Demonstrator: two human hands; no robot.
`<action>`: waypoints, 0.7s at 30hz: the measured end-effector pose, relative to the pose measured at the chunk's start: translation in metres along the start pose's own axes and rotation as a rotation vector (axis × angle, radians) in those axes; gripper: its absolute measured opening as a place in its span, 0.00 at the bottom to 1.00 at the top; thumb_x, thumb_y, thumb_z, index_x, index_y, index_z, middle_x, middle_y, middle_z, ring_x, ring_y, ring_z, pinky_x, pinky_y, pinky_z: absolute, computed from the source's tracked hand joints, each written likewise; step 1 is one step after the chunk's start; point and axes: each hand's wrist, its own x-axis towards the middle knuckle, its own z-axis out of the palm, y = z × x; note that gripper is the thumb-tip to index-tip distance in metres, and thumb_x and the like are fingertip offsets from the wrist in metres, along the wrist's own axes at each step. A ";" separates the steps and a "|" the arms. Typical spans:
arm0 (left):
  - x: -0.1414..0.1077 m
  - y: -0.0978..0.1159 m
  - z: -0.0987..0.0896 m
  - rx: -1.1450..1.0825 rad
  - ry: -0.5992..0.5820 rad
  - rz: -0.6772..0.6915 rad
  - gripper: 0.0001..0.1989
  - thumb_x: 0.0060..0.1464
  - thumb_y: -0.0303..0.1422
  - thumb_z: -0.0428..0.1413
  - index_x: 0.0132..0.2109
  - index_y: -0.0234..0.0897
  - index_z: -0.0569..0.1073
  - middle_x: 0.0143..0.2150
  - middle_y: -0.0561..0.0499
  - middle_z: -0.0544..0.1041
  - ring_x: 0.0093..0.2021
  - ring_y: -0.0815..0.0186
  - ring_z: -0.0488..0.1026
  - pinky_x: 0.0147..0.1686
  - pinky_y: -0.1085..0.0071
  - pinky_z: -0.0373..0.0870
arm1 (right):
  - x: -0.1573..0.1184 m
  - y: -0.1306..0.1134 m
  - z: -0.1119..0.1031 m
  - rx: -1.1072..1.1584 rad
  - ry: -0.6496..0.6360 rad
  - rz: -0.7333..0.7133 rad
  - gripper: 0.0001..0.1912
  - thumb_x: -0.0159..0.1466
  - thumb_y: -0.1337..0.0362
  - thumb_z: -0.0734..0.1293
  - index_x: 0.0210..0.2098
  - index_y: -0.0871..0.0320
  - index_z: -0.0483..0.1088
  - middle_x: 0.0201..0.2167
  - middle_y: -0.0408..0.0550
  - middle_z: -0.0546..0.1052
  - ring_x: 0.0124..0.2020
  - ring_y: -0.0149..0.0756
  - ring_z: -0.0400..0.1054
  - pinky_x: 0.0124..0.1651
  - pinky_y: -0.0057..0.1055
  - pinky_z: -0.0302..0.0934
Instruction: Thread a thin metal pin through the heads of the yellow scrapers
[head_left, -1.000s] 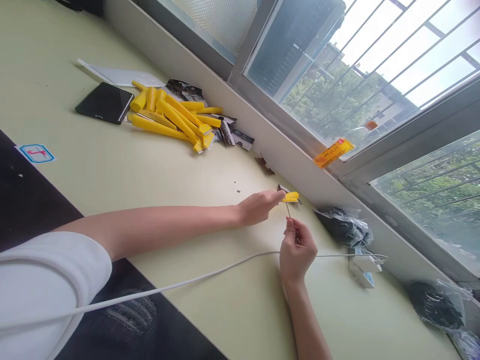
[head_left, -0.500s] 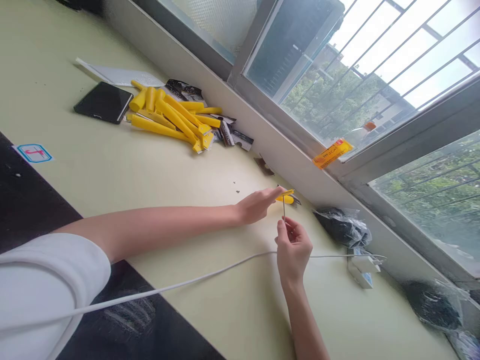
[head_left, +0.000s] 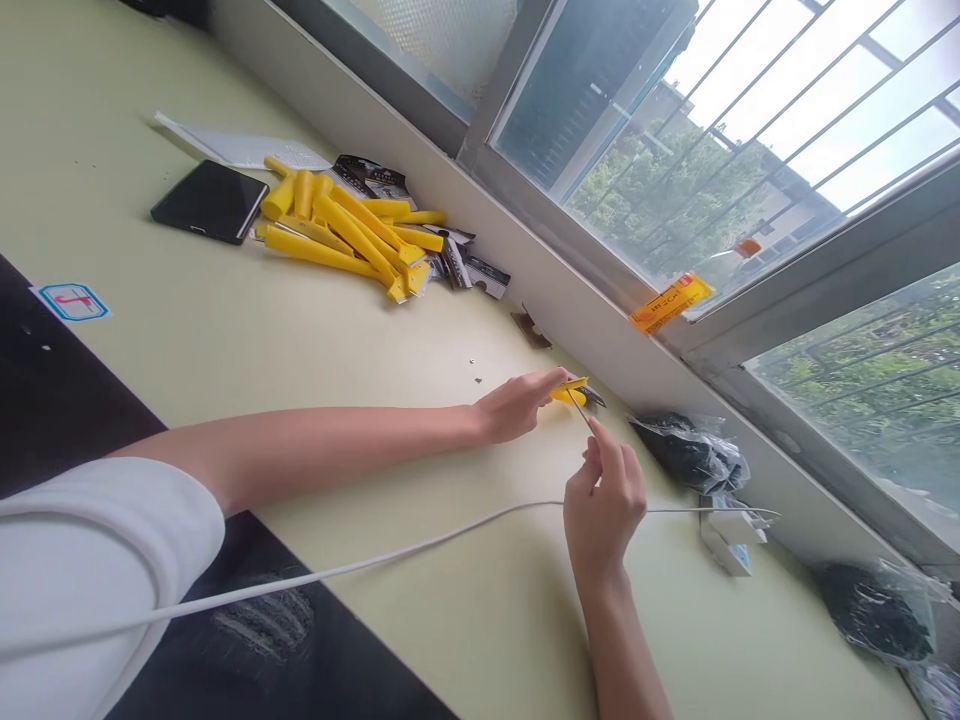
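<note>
Held in my left hand [head_left: 514, 408] is a yellow tool that looks like a scraper [head_left: 576, 384], its narrow end pointing to the right. My left fingers are closed around it, so most of it is hidden. My right hand [head_left: 606, 495] grips a thin metal rod [head_left: 577, 405], like a hex key; its tip meets the yellow tool, and its other end is covered by my fingers. Just behind the held tool lie another yellow piece [head_left: 559, 396] and a dark wrapper [head_left: 590, 391]. Two tiny dark bits [head_left: 478, 380] rest on the table left of my left hand.
A pile of yellow scrapers [head_left: 345, 235] lies with black packaging beside a black phone-like slab [head_left: 210, 202] and white paper [head_left: 247, 150]. A white cable [head_left: 405, 553] crosses under my right hand to a white charger [head_left: 727, 535]. Bagged black items [head_left: 690, 450] line the window wall.
My right hand has shifted slightly right and turned, so the rod now slants instead of standing nearly upright. My left hand has hardly moved.
</note>
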 end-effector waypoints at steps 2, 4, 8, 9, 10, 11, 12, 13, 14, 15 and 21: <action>0.000 0.001 -0.001 -0.023 0.007 -0.001 0.17 0.59 0.17 0.44 0.51 0.40 0.61 0.41 0.49 0.73 0.36 0.67 0.69 0.32 0.75 0.60 | 0.001 -0.001 0.000 0.013 0.002 0.001 0.18 0.73 0.60 0.58 0.53 0.63 0.72 0.34 0.53 0.76 0.35 0.38 0.71 0.40 0.33 0.66; -0.001 0.002 -0.002 -0.042 0.012 -0.010 0.17 0.59 0.17 0.45 0.50 0.40 0.61 0.40 0.49 0.72 0.36 0.67 0.68 0.32 0.74 0.61 | 0.001 -0.003 -0.001 0.045 -0.003 0.039 0.16 0.72 0.59 0.61 0.53 0.62 0.70 0.35 0.53 0.76 0.36 0.37 0.71 0.42 0.33 0.68; -0.001 0.001 -0.001 -0.058 0.028 -0.018 0.16 0.58 0.17 0.45 0.49 0.41 0.61 0.35 0.52 0.69 0.33 0.68 0.66 0.30 0.74 0.59 | 0.000 -0.010 -0.007 0.113 -0.067 0.127 0.11 0.69 0.59 0.63 0.48 0.58 0.64 0.37 0.50 0.73 0.37 0.36 0.71 0.42 0.34 0.69; 0.000 0.000 0.000 -0.057 0.029 -0.012 0.16 0.58 0.17 0.45 0.49 0.41 0.61 0.34 0.52 0.68 0.32 0.68 0.65 0.30 0.75 0.59 | 0.000 -0.012 -0.008 0.119 -0.085 0.140 0.10 0.69 0.59 0.63 0.48 0.57 0.63 0.38 0.50 0.72 0.37 0.37 0.70 0.41 0.33 0.68; 0.000 -0.001 0.000 -0.052 0.028 -0.007 0.16 0.58 0.17 0.45 0.48 0.41 0.61 0.34 0.53 0.68 0.31 0.69 0.64 0.29 0.75 0.59 | 0.000 -0.014 -0.010 0.117 -0.098 0.148 0.10 0.69 0.60 0.62 0.47 0.57 0.62 0.39 0.51 0.72 0.37 0.37 0.70 0.39 0.33 0.68; 0.000 -0.002 0.001 -0.044 0.027 -0.005 0.16 0.58 0.17 0.45 0.48 0.41 0.60 0.33 0.54 0.67 0.30 0.69 0.62 0.29 0.75 0.58 | 0.000 -0.016 -0.011 0.108 -0.105 0.151 0.09 0.69 0.61 0.61 0.47 0.57 0.62 0.39 0.51 0.72 0.37 0.37 0.70 0.38 0.33 0.67; 0.000 -0.003 0.001 -0.034 0.027 -0.004 0.16 0.57 0.17 0.45 0.48 0.42 0.60 0.33 0.54 0.67 0.29 0.69 0.61 0.28 0.76 0.58 | 0.001 -0.017 -0.012 0.097 -0.109 0.151 0.09 0.69 0.61 0.60 0.47 0.57 0.62 0.39 0.52 0.72 0.37 0.38 0.70 0.38 0.33 0.67; 0.000 -0.003 0.002 -0.023 0.030 -0.005 0.17 0.57 0.17 0.46 0.48 0.42 0.60 0.32 0.54 0.66 0.28 0.69 0.60 0.27 0.76 0.57 | 0.001 -0.016 -0.012 0.088 -0.106 0.145 0.09 0.70 0.62 0.60 0.47 0.58 0.63 0.38 0.53 0.73 0.37 0.39 0.70 0.38 0.34 0.66; 0.000 -0.004 0.002 -0.013 0.036 -0.007 0.17 0.56 0.17 0.46 0.47 0.42 0.61 0.32 0.54 0.66 0.28 0.69 0.59 0.27 0.76 0.56 | 0.001 -0.015 -0.012 0.084 -0.102 0.135 0.09 0.70 0.62 0.59 0.48 0.58 0.64 0.38 0.53 0.74 0.37 0.40 0.71 0.39 0.34 0.66; 0.000 -0.004 0.002 -0.007 0.042 -0.009 0.17 0.56 0.17 0.46 0.47 0.41 0.61 0.32 0.54 0.67 0.28 0.69 0.59 0.27 0.76 0.56 | 0.001 -0.014 -0.012 0.082 -0.097 0.121 0.09 0.70 0.63 0.58 0.48 0.58 0.65 0.38 0.53 0.75 0.37 0.40 0.72 0.39 0.34 0.66; 0.000 -0.004 0.002 -0.026 0.060 0.011 0.16 0.57 0.17 0.44 0.48 0.40 0.63 0.35 0.51 0.71 0.32 0.69 0.65 0.30 0.76 0.60 | -0.001 -0.005 -0.009 0.098 -0.135 -0.031 0.15 0.73 0.66 0.54 0.50 0.58 0.70 0.33 0.48 0.75 0.30 0.33 0.71 0.35 0.30 0.65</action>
